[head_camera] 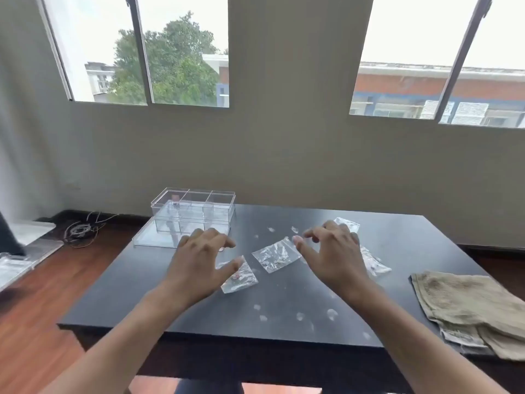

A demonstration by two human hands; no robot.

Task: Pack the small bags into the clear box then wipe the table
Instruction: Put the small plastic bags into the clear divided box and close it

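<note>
A clear box (193, 214) with several compartments stands at the table's far left corner, on its flat lid (147, 240). Small clear bags lie scattered on the dark table (284, 302): one (241, 278) by my left thumb, one (277, 254) in the middle, one (373, 263) partly under my right hand, and one (348, 224) behind it. My left hand (199, 263) hovers with fingers spread, empty, just in front of the box. My right hand (332, 254) hovers open with fingers curled, its thumb tip near the middle bag's corner.
A folded beige cloth (468, 305) lies at the table's right front edge. Pale smudges dot the tabletop. A tangle of cable (81, 230) lies on the wooden floor to the left. A wall with windows stands behind the table.
</note>
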